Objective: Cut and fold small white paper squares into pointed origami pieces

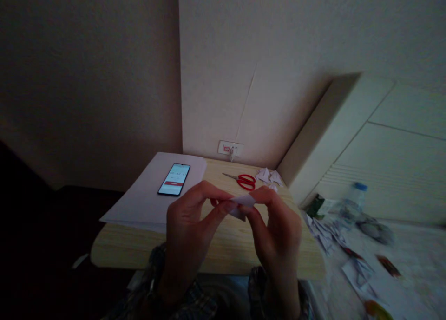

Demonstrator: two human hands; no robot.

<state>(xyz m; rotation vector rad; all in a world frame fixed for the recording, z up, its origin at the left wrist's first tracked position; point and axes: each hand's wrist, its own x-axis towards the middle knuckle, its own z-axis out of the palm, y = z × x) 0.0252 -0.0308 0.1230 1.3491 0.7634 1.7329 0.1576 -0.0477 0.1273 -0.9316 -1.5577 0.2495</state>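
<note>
small folded paper piece (245, 199) could crease askew or tear if thumbs pull unevenly; dim light may hide misaligned edge. slack pinch might drop it onto worktop (226, 259), near red-handled scissors (245, 180). piece held above worktop, between both hands. left hand (188, 229) and right hand (280, 229) raised, wrists low, thumbs nearest camera, index fingers arched inward; fingers of each clamped on paper, fingertips near each other.

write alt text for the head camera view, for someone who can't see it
The left hand and right hand pinch a small piece of white paper between them over a wooden table. On the table, a lit phone lies on white sheets, with red-handled scissors and folded paper pieces farther right.
</note>
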